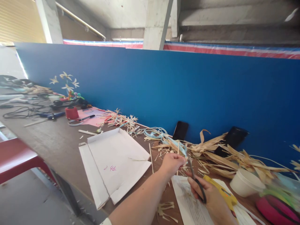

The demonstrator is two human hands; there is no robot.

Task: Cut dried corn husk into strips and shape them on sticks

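My right hand (207,195) has its fingers through the black handles of a pair of scissors (199,184). The blades point away from me, up beside my left fingertips. My left hand (172,162) is closed in a pinch on a thin pale stick (178,148), which stands up out of the fingers. A small pale piece may also be in that pinch, by the blades, too small to make out. Cut husk scraps (166,207) lie on the brown table (63,140). Below my right hand are a printed sheet (187,197) and a yellow glue gun (221,190).
Dry husks (217,156) and two black phones, one a phone (181,130), lie along the blue partition (150,87). A white cup (247,182) and pink pouch (277,207) stand right. Left are a white box lid (117,162), husk flowers (124,120) and red tape (71,113).
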